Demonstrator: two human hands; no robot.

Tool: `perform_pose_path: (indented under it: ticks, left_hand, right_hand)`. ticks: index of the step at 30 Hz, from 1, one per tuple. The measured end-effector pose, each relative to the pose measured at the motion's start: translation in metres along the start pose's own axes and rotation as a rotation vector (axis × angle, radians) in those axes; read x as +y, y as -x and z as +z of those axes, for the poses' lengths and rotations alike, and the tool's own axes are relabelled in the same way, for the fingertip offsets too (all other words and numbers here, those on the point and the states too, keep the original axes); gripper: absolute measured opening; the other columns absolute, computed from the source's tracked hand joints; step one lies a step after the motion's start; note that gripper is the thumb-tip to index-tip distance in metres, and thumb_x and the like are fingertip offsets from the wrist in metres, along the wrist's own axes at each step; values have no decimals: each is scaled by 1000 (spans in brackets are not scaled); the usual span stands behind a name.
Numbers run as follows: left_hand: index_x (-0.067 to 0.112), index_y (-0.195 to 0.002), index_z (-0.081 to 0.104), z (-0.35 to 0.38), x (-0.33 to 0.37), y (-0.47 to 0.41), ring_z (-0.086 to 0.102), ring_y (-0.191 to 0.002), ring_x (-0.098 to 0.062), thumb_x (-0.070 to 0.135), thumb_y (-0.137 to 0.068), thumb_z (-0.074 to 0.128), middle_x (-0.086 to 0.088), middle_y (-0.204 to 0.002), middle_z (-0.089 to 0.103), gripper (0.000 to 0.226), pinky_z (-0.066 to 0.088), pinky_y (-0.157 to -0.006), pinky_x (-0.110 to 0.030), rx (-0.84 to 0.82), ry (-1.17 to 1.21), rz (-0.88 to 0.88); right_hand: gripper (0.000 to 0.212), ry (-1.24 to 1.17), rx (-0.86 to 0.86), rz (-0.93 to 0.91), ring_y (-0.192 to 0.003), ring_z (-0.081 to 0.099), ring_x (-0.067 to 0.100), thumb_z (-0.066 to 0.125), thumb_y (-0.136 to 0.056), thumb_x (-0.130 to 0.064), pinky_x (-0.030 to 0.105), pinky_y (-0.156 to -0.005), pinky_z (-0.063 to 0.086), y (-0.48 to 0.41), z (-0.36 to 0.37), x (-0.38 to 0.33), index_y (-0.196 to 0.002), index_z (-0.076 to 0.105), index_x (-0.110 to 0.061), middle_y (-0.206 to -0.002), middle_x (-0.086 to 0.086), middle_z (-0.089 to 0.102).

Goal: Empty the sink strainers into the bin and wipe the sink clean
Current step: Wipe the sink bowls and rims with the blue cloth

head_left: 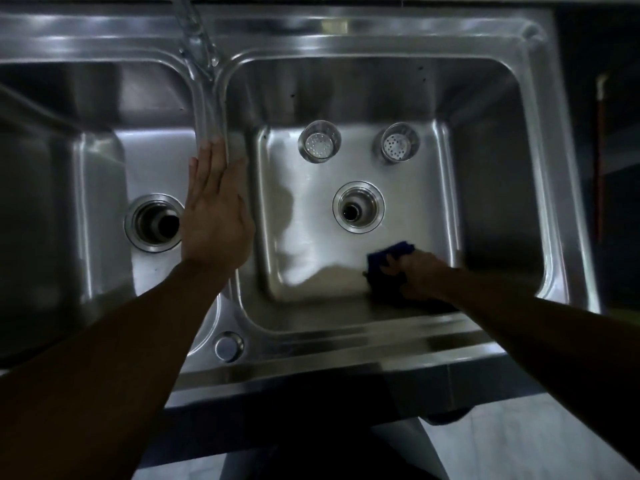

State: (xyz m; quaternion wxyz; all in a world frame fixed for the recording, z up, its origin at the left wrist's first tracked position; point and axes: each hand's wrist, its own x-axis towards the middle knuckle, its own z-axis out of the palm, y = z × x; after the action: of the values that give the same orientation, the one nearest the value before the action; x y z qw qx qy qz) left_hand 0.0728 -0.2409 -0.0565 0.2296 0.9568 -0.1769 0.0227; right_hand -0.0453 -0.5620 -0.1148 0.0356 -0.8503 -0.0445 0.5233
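Observation:
A double stainless steel sink [381, 337] fills the view. My left hand [214, 209] lies flat with straight fingers on the divider between the two basins. My right hand [415, 271] grips a dark blue cloth [388, 258] against the near floor of the right basin. Two metal strainers [319, 142] [398, 143] stand upright on the far floor of the right basin, apart from each other. The right drain [358, 206] and the left drain [154, 222] are both open holes with no strainer in them.
A tap [195, 39] rises at the back above the divider. A round metal knob [228, 346] sits on the front rim. A dark gap with a red-handled item [601, 161] lies right of the sink. Pale floor shows below the front edge.

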Motion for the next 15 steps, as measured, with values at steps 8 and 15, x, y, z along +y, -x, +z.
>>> perform_pose_path:
  ticks: [8, 15]
  left_hand:
    - [0, -147, 43, -5, 2, -1, 16, -154, -36, 1, -100, 36, -24, -161, 26, 48, 13, -127, -50, -25, 58, -7]
    - [5, -153, 32, -18, 7, 4, 6, -156, -31, 15, -102, 36, -19, -166, 15, 53, 8, -127, -48, -147, -25, 9]
  right_hand:
    - [50, -156, -49, -270, -109, 61, 18, 61, -80, -26, 35, -94, 53, -13, -43, -106, -126, 62, -47, -127, -4, 64]
    - [38, -435, 159, -239, -77, 66, 10, 73, -60, -35, 37, -72, 60, 10, -42, -139, -98, 73, -34, -88, -10, 67]
